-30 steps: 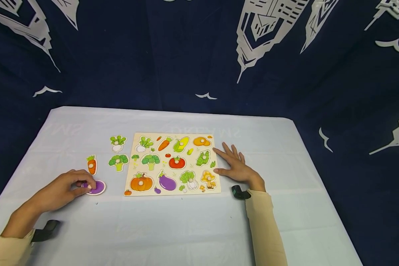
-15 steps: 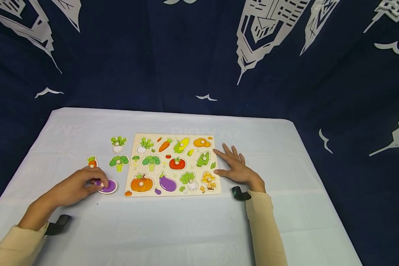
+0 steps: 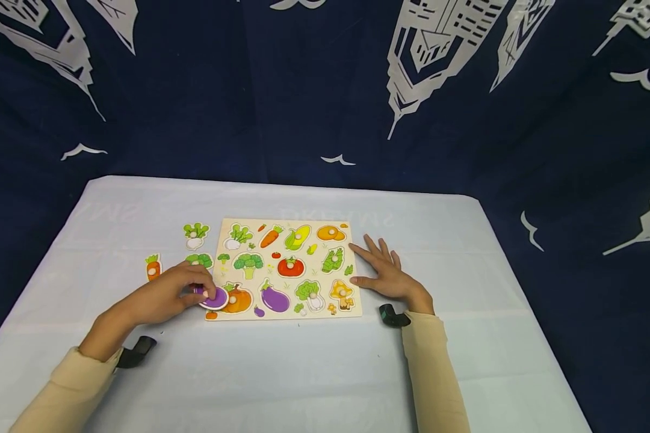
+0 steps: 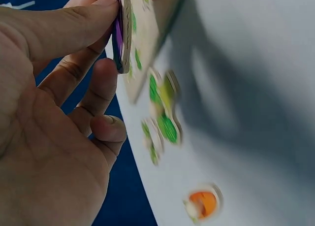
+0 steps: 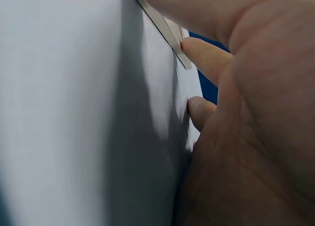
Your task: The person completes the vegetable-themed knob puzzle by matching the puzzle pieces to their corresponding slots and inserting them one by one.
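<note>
My left hand (image 3: pixel 170 293) pinches a purple eggplant puzzle piece (image 3: pixel 218 299) with a white border between thumb and fingers. In the head view the piece overlaps the lower left corner of the wooden vegetable puzzle board (image 3: pixel 271 274), partly over the pumpkin (image 3: pixel 241 300). The left wrist view shows the piece (image 4: pixel 121 34) edge-on at the fingertips. My right hand (image 3: pixel 387 273) lies with spread fingers at the board's right edge, thumb and index finger touching it. The board's printed eggplant (image 3: pixel 274 298) shows in the bottom row.
Left of the board lie a carrot piece (image 3: pixel 153 267), a turnip piece (image 3: pixel 196 236) and a broccoli piece (image 3: pixel 201 259), the last partly hidden by my left hand. A white cloth covers the table (image 3: pixel 325 379). Behind it hangs a dark blue patterned curtain (image 3: pixel 303 90).
My left hand has carried the purple piece rightward from beside the carrot piece to over the board's lower left corner. My right hand has stayed at the board's right edge.
</note>
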Motion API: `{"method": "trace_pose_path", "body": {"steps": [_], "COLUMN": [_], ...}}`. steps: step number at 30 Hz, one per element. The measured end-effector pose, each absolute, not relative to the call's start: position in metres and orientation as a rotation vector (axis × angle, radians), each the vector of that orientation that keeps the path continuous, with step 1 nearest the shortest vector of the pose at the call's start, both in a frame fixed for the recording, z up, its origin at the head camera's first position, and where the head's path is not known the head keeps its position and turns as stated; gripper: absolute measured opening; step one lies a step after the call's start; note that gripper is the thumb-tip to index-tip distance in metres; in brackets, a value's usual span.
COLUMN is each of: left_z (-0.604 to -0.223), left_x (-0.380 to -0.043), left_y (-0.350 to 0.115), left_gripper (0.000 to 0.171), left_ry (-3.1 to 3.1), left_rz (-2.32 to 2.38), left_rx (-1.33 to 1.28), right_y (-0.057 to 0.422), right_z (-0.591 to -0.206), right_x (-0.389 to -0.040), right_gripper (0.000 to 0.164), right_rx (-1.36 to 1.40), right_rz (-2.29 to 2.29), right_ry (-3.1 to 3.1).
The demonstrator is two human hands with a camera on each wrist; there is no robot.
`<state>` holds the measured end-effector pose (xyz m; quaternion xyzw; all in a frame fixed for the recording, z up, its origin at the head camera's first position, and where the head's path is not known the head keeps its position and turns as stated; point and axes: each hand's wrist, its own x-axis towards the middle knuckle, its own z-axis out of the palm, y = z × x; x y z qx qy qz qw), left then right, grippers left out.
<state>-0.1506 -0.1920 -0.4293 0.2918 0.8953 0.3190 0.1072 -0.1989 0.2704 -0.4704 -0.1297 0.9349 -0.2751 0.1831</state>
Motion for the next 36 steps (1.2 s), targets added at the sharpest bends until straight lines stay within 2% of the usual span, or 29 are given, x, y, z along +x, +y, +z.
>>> {"method": "trace_pose_path", "body": {"steps": [20,36], "left_z": [-0.438,-0.449], "left_x": [-0.164,-0.175], "left_y": [-0.132,-0.103], "left_gripper": [0.02,0.017], "left_ry": [2.459,2.436], "left_rz": [0.925,0.924], "left_rx": [1.058,1.14], "right_y": [0.271,0.272], "right_z": [-0.472,-0.471], "right_x": [-0.198,-0.199], "right_gripper": [0.082,0.082], "right_rx": [-0.388,-0.397], "right_rz": [-0.78,-0.775], "right_ry": [2.636,2.642]}}
